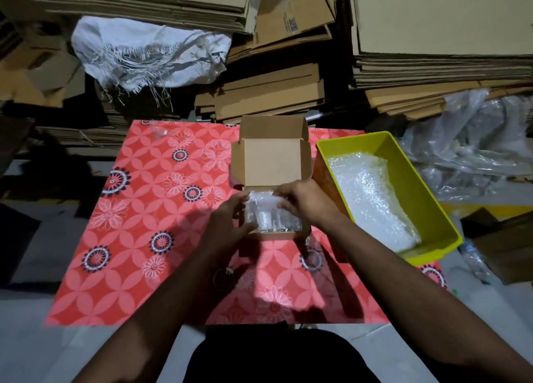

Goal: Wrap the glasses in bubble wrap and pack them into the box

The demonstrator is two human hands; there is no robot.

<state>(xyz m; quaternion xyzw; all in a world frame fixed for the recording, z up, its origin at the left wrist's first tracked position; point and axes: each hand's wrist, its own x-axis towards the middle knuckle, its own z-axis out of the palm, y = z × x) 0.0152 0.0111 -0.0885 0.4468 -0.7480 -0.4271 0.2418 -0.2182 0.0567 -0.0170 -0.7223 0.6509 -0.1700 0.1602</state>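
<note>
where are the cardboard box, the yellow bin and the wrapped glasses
cardboard box (272, 163): head view, on the inside of its open lid
yellow bin (415, 177): head view, on its bare inner right wall
wrapped glasses (266, 214): head view, on the bubble wrap showing between the two hands

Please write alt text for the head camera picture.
Both hands, left hand and right hand, press bubble-wrapped glasses into an open cardboard box on a red flowered cloth. A yellow bin holding bubble wrap stands to the right.
</note>
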